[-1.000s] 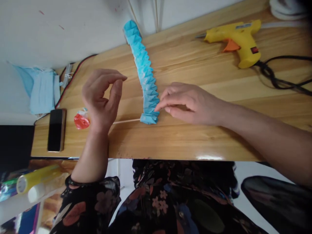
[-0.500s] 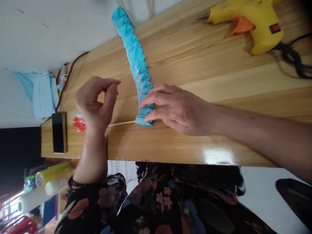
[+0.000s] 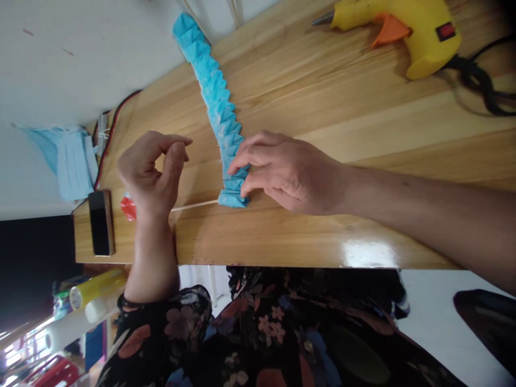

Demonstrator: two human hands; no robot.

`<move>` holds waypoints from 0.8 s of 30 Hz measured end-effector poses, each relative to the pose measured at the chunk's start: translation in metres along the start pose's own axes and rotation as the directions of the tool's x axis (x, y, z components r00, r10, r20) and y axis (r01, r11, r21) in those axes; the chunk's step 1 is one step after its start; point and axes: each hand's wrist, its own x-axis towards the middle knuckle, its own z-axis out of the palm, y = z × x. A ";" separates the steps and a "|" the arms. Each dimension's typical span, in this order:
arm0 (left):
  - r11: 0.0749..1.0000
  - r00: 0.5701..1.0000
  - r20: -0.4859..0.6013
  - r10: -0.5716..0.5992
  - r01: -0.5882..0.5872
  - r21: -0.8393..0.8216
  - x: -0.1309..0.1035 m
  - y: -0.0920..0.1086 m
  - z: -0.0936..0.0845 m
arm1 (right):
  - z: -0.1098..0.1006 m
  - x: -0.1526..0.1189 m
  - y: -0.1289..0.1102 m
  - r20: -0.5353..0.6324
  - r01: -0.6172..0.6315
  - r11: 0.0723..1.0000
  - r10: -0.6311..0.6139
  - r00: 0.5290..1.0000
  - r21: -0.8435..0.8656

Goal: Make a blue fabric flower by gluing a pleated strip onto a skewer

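Strip of pleated blue paper (image 3: 220, 105) lies on the wooden table (image 3: 290, 236), with 12 o'clock taken as the top of the view: its far end points to 11 o'clock, its near end sits just left of the centre. The right hand (image 3: 286, 169) is palm down over that near end, knuckles arched, wrist nearly straight, forearm running out between 3 and 4 o'clock. Its fingers stand apart, two tips resting on the paper rather than closing around it, the thumb tucked low on the 6 o'clock side.

The left hand (image 3: 141, 166) is raised toward 9 o'clock, well apart from the right and clear of the strip. Its forearm rises from 6 o'clock, the wrist bends, and thumb and forefinger curl into a loop aimed at 2 o'clock; whether anything is pinched there, I cannot tell. A thin stick (image 3: 193, 205) extends from the strip's near end toward 9 o'clock, reaching the left wrist. The yellow glue gun (image 3: 429, 45) lies between 1 and 2 o'clock.
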 end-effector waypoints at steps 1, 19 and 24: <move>0.999 0.996 0.081 -0.025 0.027 -0.022 0.001 0.001 -0.007 | 0.000 0.000 0.001 -0.014 -0.008 1.000 0.008 1.000 -0.006; 0.973 0.467 0.859 -0.210 0.182 0.139 0.013 0.017 -0.029 | -0.003 0.000 0.003 -0.174 -0.136 0.989 0.125 0.977 -0.054; 0.978 0.481 0.856 -0.190 0.167 0.123 0.014 0.014 -0.032 | -0.002 0.000 0.002 -0.176 -0.125 0.992 0.120 0.977 -0.021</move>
